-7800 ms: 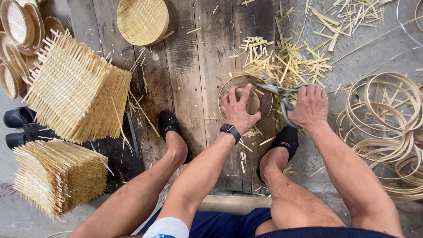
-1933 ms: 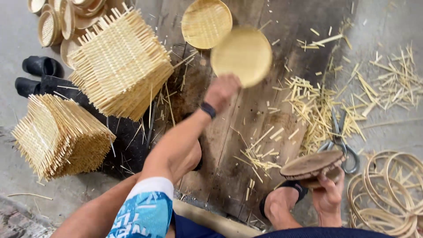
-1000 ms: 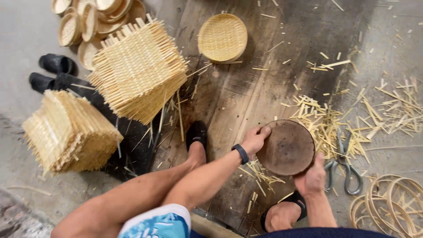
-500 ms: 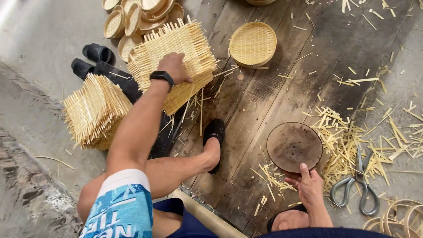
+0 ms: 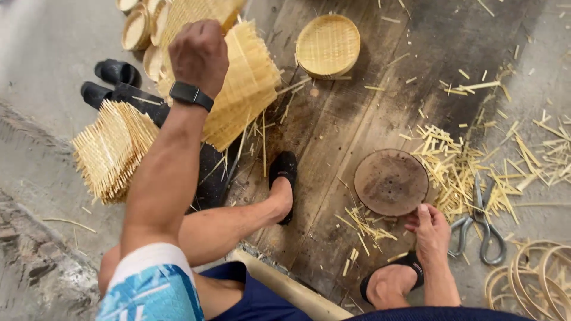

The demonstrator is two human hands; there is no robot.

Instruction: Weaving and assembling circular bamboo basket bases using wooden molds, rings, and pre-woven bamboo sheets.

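My left hand (image 5: 199, 56), with a black watch on the wrist, is closed on a square woven bamboo mat (image 5: 196, 10) and holds it above the tall stack of the same mats (image 5: 253, 89). My right hand (image 5: 431, 229) rests low on the wooden boards, fingers loosely spread, its fingertips touching the near edge of a round dark wooden disc (image 5: 391, 181). It grips nothing. My two feet in black sandals sit on the boards on either side of the disc.
A finished round woven tray (image 5: 328, 46) lies at the far end of the boards. Scissors (image 5: 483, 229) and bamboo offcuts (image 5: 461, 172) lie right of the disc, bamboo rings (image 5: 535, 279) at bottom right. A second mat stack (image 5: 113, 148), black shoes (image 5: 110, 76) and small baskets (image 5: 138, 28) are left.
My left hand tossed a round tray away, came back to the disc, then reached to the mat stack and has now lifted its top mat. My right hand put the disc down.
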